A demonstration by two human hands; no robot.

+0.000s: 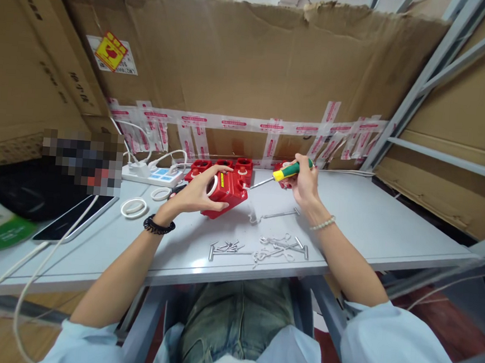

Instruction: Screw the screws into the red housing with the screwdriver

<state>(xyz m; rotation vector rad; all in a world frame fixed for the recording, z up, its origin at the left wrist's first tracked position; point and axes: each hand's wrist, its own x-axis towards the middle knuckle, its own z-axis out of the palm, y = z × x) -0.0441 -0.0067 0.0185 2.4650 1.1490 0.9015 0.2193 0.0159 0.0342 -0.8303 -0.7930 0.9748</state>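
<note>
My left hand (199, 192) grips a red box-shaped housing (230, 191) with a yellow label and holds it tilted over the table. My right hand (304, 181) is closed around the green and yellow handle of a screwdriver (287, 171). The screwdriver's shaft points left, its tip at the right end of the red housing; whether it sits on a screw is too small to tell. Below the hands lie a metal T-shaped rod (282, 213), a pile of small screws (229, 246), and white looped pieces (270, 252) mixed with more T-shaped rods.
More red housings (244, 165) stand at the back, and another red part (283, 168) is behind my right hand. White rings (134, 208), a power strip (154, 174) with cables and a tablet-like device (75, 219) lie at left. A cardboard wall (251, 65) closes the back.
</note>
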